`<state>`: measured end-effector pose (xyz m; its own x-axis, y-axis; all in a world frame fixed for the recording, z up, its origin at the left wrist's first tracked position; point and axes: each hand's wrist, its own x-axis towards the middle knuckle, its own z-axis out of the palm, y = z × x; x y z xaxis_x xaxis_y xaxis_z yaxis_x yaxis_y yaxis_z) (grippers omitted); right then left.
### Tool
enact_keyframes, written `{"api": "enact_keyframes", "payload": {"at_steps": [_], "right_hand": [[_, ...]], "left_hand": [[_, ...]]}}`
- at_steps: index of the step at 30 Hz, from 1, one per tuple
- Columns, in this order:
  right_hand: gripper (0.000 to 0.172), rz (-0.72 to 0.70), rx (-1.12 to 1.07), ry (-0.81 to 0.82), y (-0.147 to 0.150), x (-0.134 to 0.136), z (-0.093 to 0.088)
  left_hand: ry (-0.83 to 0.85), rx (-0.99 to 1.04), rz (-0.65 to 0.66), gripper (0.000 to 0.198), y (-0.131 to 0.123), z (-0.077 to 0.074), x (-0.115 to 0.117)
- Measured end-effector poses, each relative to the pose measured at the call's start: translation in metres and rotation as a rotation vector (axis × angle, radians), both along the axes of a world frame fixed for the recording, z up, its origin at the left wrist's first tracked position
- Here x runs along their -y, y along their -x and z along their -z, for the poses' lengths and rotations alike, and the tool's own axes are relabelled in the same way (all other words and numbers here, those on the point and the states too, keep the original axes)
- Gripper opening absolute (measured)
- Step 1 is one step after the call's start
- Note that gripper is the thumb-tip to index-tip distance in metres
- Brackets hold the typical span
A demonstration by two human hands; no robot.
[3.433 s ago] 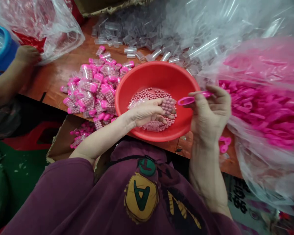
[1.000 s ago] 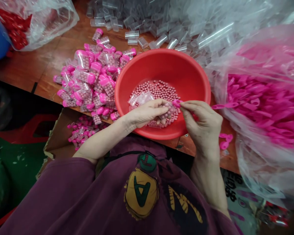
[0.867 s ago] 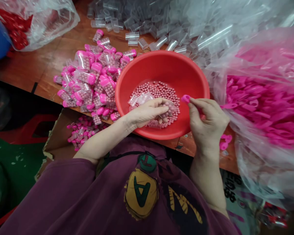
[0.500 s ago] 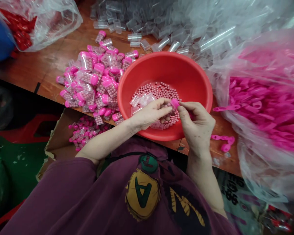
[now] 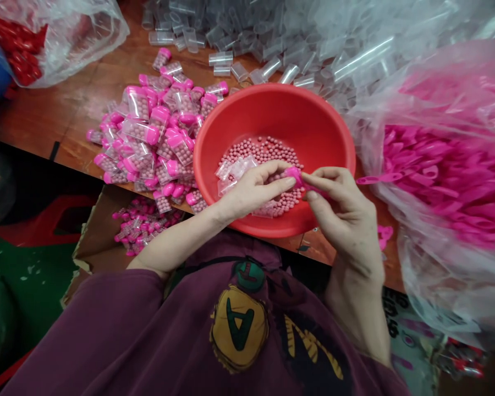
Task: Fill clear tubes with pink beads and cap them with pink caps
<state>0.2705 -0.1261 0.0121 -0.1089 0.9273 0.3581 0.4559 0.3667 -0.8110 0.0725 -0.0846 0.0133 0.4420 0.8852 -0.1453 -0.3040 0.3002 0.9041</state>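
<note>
A red plastic bowl point(image 5: 313, 124) sits at the table's front edge, with small pink balls point(image 5: 268, 151) and some clear containers point(image 5: 237, 168) lying in it. My left hand point(image 5: 251, 190) is over the bowl, closed round a clear container filled with balls, mostly hidden under my fingers. My right hand point(image 5: 342, 212) meets it from the right, pinching a pink cap point(image 5: 293, 174) against the container's end. Both hands touch at the cap.
A heap of filled, pink-capped containers point(image 5: 152, 135) lies left of the bowl; more are in a cardboard box point(image 5: 142, 223) below the table edge. Empty clear tubes point(image 5: 251, 49) pile behind. A plastic bag of pink caps point(image 5: 449, 181) stands right; a bag with red pieces point(image 5: 25, 38) sits far left.
My right hand brought a pink cap from the bag side to the container in my left hand, drew back once, and now presses it on again. The view shifted slightly.
</note>
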Motion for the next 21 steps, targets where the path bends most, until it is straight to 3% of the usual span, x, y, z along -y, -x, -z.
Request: {"api": "enact_keyframes", "payload": {"at_steps": [3, 5, 7, 8, 9, 13, 17, 21], "right_hand": [[0.054, 0.069, -0.210, -0.025, -0.001, -0.006, 0.012], [0.045, 0.098, -0.195, -0.032, 0.003, -0.008, 0.016], [0.026, 0.085, -0.053, -0.024, 0.007, -0.006, 0.015], [0.024, 0.066, 0.025, -0.025, 0.009, -0.004, 0.015], [0.028, 0.047, 0.093, -0.038, 0.012, -0.002, 0.015], [0.071, 0.087, 0.343, -0.135, 0.026, 0.002, 0.031], [0.071, 0.188, 0.431, -0.200, 0.036, -0.003, 0.047], [0.072, 0.165, 0.409, -0.280, 0.030, -0.006, 0.044]], "left_hand": [[-0.027, -0.001, 0.065, 0.045, 0.003, 0.005, -0.001], [-0.031, -0.012, 0.071, 0.045, 0.003, 0.010, -0.001], [-0.012, -0.026, 0.041, 0.039, 0.002, 0.014, -0.001], [0.004, -0.038, 0.019, 0.034, 0.001, 0.016, 0.000], [0.023, -0.057, -0.002, 0.028, 0.000, 0.016, 0.000], [0.138, -0.142, -0.081, 0.013, -0.008, 0.012, 0.001], [0.210, -0.123, -0.120, 0.012, -0.015, 0.005, 0.002], [0.199, -0.070, -0.068, 0.015, -0.013, 0.003, 0.002]]}}
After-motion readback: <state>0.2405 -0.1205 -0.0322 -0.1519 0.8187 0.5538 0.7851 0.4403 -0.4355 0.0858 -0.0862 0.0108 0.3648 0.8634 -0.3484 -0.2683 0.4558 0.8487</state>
